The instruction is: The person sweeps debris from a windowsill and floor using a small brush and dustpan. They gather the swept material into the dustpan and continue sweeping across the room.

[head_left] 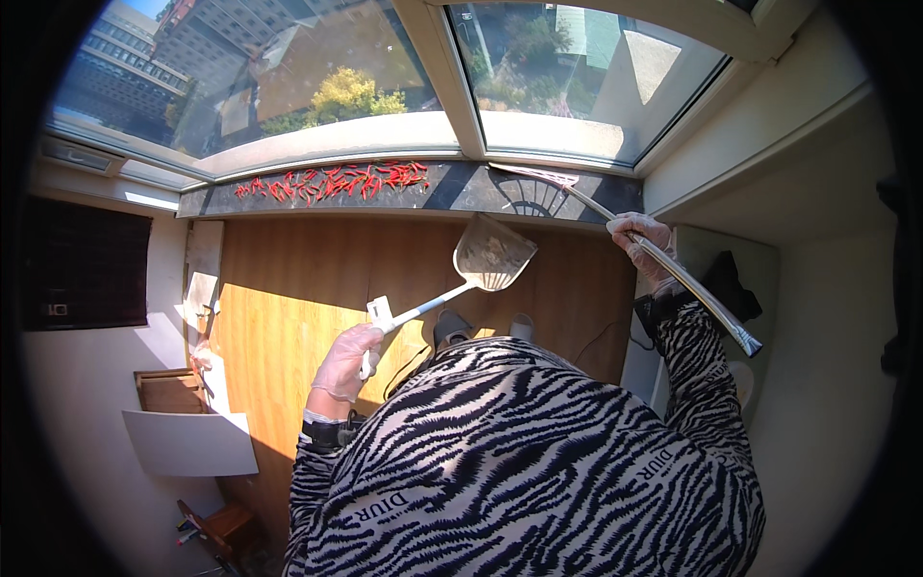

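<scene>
Sunlit wooden floor (pixel 317 279) lies below a dark window sill (pixel 452 188) strewn with red chillies (pixel 332 180). Left hand (pixel 346 361) grips a metal dustpan (pixel 490 255), its scoop near the sill; right hand (pixel 642 240) grips a broom (pixel 663 264), bristles resting on the sill's right end.

Chillies (pixel 332 181) on sill (pixel 461 188), left of broom head (pixel 538 176)
</scene>
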A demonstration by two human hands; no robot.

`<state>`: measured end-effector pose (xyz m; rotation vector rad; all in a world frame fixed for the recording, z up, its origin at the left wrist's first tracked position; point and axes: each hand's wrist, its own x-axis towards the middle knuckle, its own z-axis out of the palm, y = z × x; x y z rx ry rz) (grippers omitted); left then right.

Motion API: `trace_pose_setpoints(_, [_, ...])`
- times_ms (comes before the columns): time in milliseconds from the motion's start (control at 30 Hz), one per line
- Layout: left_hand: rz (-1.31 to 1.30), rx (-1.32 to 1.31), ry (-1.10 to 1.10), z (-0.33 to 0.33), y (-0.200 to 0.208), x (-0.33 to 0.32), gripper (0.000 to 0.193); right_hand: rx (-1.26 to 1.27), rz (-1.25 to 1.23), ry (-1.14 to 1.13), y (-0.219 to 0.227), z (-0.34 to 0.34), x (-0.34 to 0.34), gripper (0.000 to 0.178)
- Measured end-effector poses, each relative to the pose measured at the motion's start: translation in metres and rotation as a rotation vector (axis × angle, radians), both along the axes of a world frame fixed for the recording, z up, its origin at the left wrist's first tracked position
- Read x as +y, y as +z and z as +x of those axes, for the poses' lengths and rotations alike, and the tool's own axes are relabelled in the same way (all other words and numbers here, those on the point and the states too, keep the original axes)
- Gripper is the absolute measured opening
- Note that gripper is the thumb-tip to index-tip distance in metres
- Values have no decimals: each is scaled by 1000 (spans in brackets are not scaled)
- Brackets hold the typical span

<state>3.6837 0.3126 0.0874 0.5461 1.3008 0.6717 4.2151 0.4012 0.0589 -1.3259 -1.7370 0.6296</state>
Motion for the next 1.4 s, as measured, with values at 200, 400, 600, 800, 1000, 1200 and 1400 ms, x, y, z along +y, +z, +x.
trace_pose_setpoints(200, [-40, -22, 53, -15, -6, 1, 21, -52, -80, 72, 9, -30, -37, 15])
trace_pose_setpoints(400, [-55, -17, 68, -13, -13, 4, 23, -50, -68, 57, 16, -34, -61, 14])
trace_pose_setpoints(600, [-60, -18, 74, -2, -13, 6, 24, 9, 38, -74, 7, -15, -43, 16])
trace_pose_setpoints(800, [-90, -13, 78, 1, -10, 4, 22, -55, 146, -169, -12, 6, -9, 13])
trace_pose_setpoints(1000, [-84, -17, 89, 1, -17, 4, 22, 81, 61, -177, -23, 29, 21, 14])
trace_pose_setpoints(1200, [-89, -3, 64, 7, -18, 5, 22, 42, -17, -261, -19, 61, 34, 11])
trace_pose_setpoints(1400, [-94, -10, 57, 7, -14, 6, 23, 156, -34, -224, -18, 61, 48, 9])
